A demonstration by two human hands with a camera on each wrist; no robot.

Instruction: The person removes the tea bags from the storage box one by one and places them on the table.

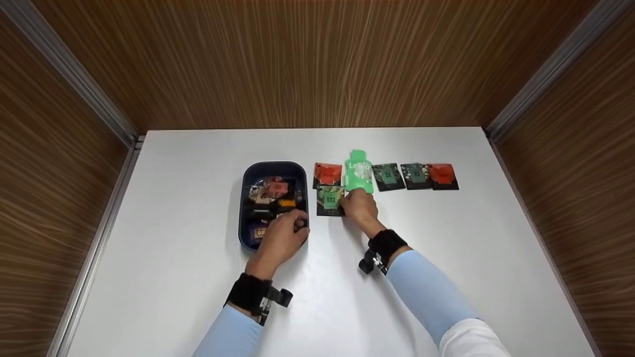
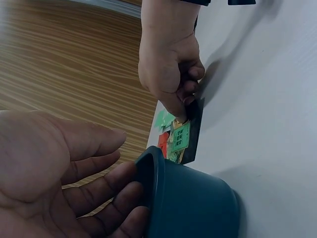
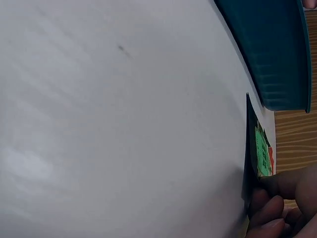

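My right hand (image 1: 360,207) pinches the right edge of a flat black sachet with a green label (image 1: 329,199). In the right wrist view, thumb and fingers close on the end of this sachet (image 3: 262,151), which stands slightly tilted against the white surface. My left hand (image 1: 284,237) hovers over the right side of a dark teal box (image 1: 273,168), fingers loosely bent and holding nothing. The left wrist view has its fingertips at the box's rim, partly hidden behind it. Inside the box lie a pink-labelled sachet (image 1: 278,187), an orange item (image 1: 286,203) and a purple packet (image 1: 258,232).
Behind the held sachet runs a row: a red-labelled sachet (image 1: 327,174), a green bottle-shaped pouch (image 1: 358,173), two dark green-labelled sachets (image 1: 388,176) and another red one (image 1: 443,176). Wood-grain panels (image 1: 317,64) enclose the white table (image 1: 173,223) at the back and sides.
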